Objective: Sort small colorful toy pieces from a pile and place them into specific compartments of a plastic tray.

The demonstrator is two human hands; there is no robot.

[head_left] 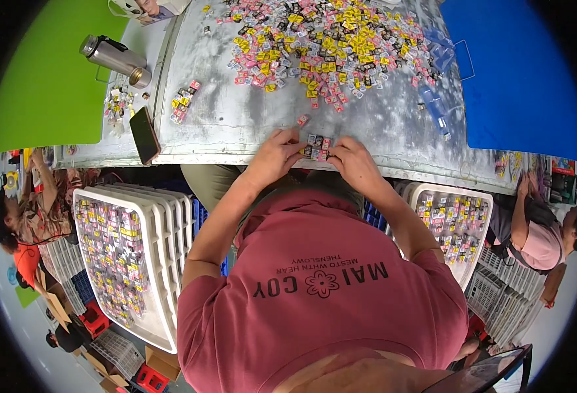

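Note:
A compact block of small printed square pieces (316, 148), in pink, black and white, lies at the table's near edge, between my two hands. My left hand (276, 156) grips its left side, thumb and fingers pressed in. From the other side my right hand (356, 162) pinches the right end of the same block. Just beyond my left fingertips lies one loose pink piece (303, 120). Further back spreads a big heap of such pieces (327, 46), yellow, pink, black and white. A small group of them (184, 103) lies in rows to the left.
On the left are a phone (145, 136), a steel flask (113, 56) and a green board (46, 78). A blue board (524, 78) stands right, beside clear plastic pieces (436, 111). White trays (164, 288) (475, 262) of pieces flank me; co-workers sit at both sides.

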